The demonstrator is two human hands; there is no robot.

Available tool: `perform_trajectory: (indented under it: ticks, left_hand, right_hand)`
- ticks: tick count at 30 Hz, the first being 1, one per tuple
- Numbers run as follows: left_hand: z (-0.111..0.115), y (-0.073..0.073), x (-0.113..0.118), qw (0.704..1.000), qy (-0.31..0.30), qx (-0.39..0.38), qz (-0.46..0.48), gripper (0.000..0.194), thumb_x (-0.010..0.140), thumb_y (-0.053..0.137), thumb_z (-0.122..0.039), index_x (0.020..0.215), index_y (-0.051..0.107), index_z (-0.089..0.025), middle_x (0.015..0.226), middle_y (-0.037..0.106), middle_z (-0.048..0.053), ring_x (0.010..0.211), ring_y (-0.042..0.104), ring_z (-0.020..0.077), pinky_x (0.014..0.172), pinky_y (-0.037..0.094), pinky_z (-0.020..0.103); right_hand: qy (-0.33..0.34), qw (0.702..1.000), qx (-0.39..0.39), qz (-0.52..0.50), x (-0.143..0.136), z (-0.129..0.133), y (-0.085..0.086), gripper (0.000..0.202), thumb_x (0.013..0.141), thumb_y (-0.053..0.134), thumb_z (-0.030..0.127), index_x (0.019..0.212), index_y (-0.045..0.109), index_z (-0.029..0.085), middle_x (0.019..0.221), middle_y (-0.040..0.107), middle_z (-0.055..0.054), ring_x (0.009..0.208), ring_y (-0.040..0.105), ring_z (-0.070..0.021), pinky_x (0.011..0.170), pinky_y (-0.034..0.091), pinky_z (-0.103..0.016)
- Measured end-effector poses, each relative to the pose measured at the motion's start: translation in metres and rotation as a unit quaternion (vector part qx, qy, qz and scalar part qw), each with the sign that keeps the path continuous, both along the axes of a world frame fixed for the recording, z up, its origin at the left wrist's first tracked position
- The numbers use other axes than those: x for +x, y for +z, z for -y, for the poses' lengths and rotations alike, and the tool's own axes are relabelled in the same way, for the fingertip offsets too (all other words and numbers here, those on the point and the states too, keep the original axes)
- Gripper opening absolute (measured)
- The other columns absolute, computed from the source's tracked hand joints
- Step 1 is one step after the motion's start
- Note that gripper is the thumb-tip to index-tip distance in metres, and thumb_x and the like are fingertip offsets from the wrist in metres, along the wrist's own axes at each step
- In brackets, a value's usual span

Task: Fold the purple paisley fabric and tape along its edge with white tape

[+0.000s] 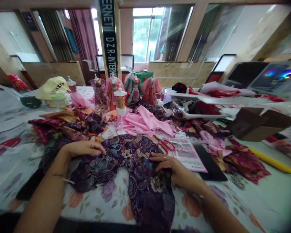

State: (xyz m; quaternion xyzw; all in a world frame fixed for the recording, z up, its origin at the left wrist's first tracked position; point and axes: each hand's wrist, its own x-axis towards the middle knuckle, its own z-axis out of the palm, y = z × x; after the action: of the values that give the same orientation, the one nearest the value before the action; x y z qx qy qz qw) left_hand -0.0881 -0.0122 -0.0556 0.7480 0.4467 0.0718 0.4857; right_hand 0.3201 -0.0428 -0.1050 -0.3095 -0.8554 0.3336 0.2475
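Note:
A dark purple patterned brocade fabric piece (pixel 121 152) lies spread in an arch on the table before me, one end hanging toward the front edge. My left hand (pixel 86 149) rests at its upper left side, fingers loosely bent and touching the cloth. On the right part lies my right hand (pixel 168 165), fingers extended over the fabric, a ring on one finger; its thumb is hidden. Just behind the fabric stands a small white dress form (pixel 121 110) with a gold patterned bodice. Red-handled scissors (pixel 166 146) lie beyond my right hand.
Pink cloth (pixel 145 121) and patterned scraps (pixel 70 123) are heaped behind. Several mini dress forms in robes (pixel 113 92) stand farther back. To the right are a printed sheet (pixel 190 155), a black board (pixel 212 165), a cardboard box (pixel 260 124) and a yellow tool (pixel 274 161).

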Motion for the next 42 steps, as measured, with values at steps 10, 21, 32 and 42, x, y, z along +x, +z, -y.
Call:
perform_trajectory:
  ticks: [10, 21, 32, 42]
  left_hand:
    - [0.004, -0.024, 0.021, 0.941, 0.133, -0.145, 0.275, 0.053, 0.064, 0.072, -0.045, 0.108, 0.068, -0.016, 0.077, 0.069, 0.008, 0.066, 0.062, 0.0185, 0.062, 0.048, 0.027]
    - [-0.005, -0.053, 0.077, 0.888, 0.254, -0.126, 0.363, 0.025, 0.052, 0.080, -0.013, 0.073, 0.067, -0.012, 0.063, 0.065, 0.001, 0.052, 0.058, 0.0095, 0.050, 0.047, 0.018]
    - [-0.010, -0.063, 0.079, 0.850, 0.299, -0.079, 0.427, 0.031, 0.060, 0.078, -0.031, 0.081, 0.061, -0.014, 0.068, 0.064, 0.000, 0.053, 0.059, 0.0090, 0.054, 0.049, 0.020]
    - [-0.003, -0.060, 0.088, 0.878, 0.335, 0.055, 0.338, 0.032, 0.070, 0.068, -0.044, 0.079, 0.059, -0.014, 0.042, 0.053, -0.005, 0.030, 0.039, 0.0054, 0.032, 0.026, 0.015]
  right_hand:
    - [-0.017, 0.999, -0.035, 0.008, 0.001, 0.001, 0.002, 0.056, 0.052, 0.041, -0.004, 0.091, 0.069, 0.024, 0.123, 0.060, -0.005, 0.118, 0.051, -0.0268, 0.099, 0.038, -0.048]
    - [-0.125, 0.972, -0.127, -0.150, 0.002, 0.000, 0.012, 0.016, 0.081, 0.049, 0.020, 0.082, 0.065, 0.020, 0.097, 0.071, -0.007, 0.096, 0.064, -0.0229, 0.086, 0.047, -0.039]
    - [-0.109, 0.991, 0.074, 0.027, -0.061, 0.019, 0.045, 0.060, 0.077, 0.064, 0.032, 0.132, 0.041, 0.022, 0.122, 0.059, -0.010, 0.108, 0.057, -0.0226, 0.092, 0.045, -0.037]
    - [-0.145, 0.988, -0.023, -0.050, -0.121, 0.005, 0.021, 0.021, 0.084, 0.049, 0.033, 0.084, 0.063, 0.018, 0.077, 0.068, -0.006, 0.072, 0.064, -0.0201, 0.067, 0.049, -0.032]
